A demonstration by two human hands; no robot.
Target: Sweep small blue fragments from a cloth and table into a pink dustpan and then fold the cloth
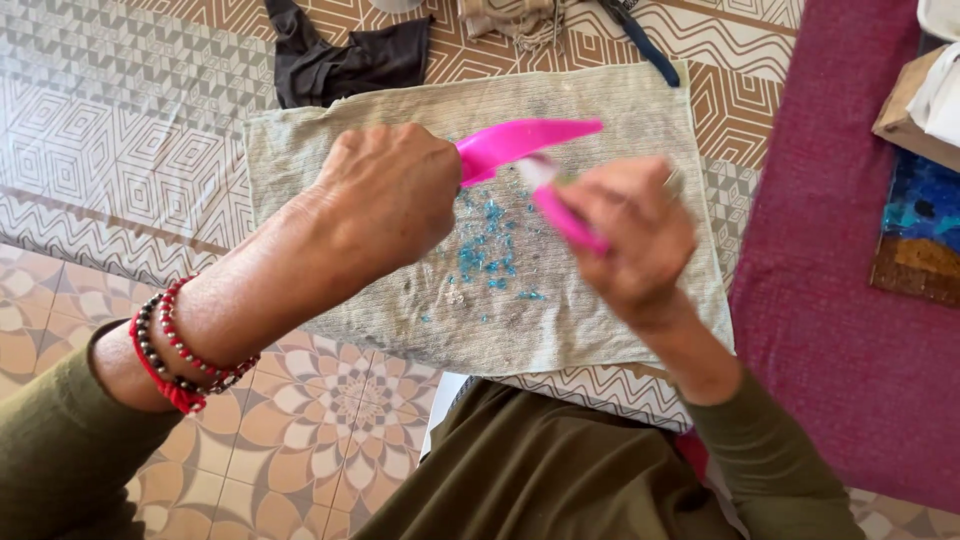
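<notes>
My left hand (390,190) is closed around the end of a bright pink leaf-shaped plastic piece (525,140) that points right. My right hand (635,235) grips a thin pink tool (565,215), blurred by motion, its tip close under the pink piece. Both hands hover above a grey-green cloth (600,300) spread on the patterned surface. Small blue and clear fragments (490,250) lie scattered on the cloth beneath the hands. Red and dark bead bracelets (175,350) circle my left wrist.
A black fabric item (345,60) lies beyond the cloth at the top. A dark blue handle (650,50) rests at the cloth's far right corner. A maroon mat (840,300) covers the right side, with a blue tile piece (920,225) on it.
</notes>
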